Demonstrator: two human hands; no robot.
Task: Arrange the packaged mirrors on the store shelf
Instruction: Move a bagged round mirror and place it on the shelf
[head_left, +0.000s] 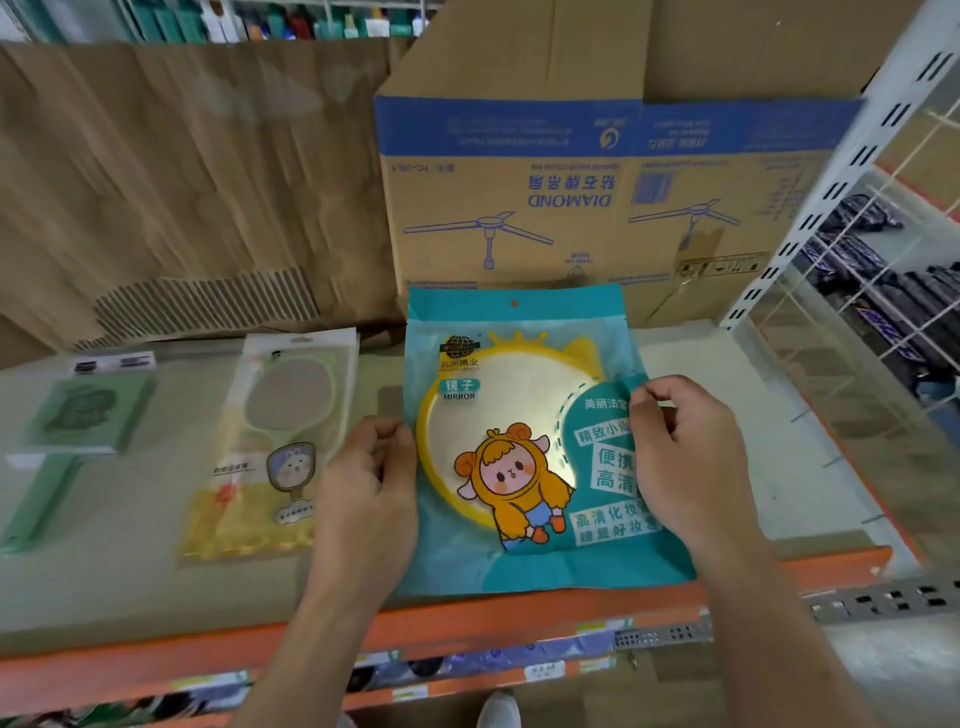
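A teal packaged mirror (519, 441) with a round yellow-rimmed mirror and a cartoon figure lies on the shelf board (753, 441). My left hand (369, 499) pinches its left edge. My right hand (685, 457) pinches its right edge. To the left lies a clear-and-yellow pack with a hand mirror (275, 447). Further left sits a green mirror pack (88, 410) with a green handle running toward the shelf's front.
A large cardboard box with blue print (597, 197) stands behind the teal pack. Brown corrugated cardboard (182, 182) lines the back. A white slotted upright (831, 182) and wire grid bound the right side. An orange beam (467, 629) runs along the shelf front.
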